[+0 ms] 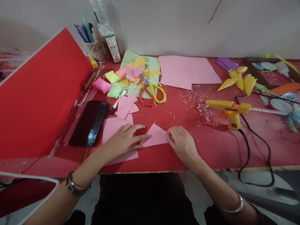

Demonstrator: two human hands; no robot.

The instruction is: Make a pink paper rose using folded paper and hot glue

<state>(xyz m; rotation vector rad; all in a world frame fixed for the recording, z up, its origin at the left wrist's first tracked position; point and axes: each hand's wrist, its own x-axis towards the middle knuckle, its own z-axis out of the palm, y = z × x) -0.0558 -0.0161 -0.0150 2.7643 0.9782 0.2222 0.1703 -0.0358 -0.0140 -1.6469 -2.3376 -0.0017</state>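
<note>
A folded piece of pink paper (155,136), triangular in outline, lies on the red table in front of me. My left hand (127,139) has its fingers spread, with fingertips resting on the paper's left side. Beneath that hand is a larger pink sheet (117,123). At the folded paper's right corner, my right hand (182,142) is closed with thumb and fingers pinching the edge. Small pink paper pieces (127,106) are piled just beyond my left hand. Scissors (152,95) with an orange and a yellow handle lie behind them.
A yellow glue gun (231,109) with its black cord (269,147) lies at right, near scattered shavings (199,103). A black phone (89,123) and a red board (44,97) are at left. Behind are a pen cup (96,50), a bottle (111,43) and yellow paper cones (239,79).
</note>
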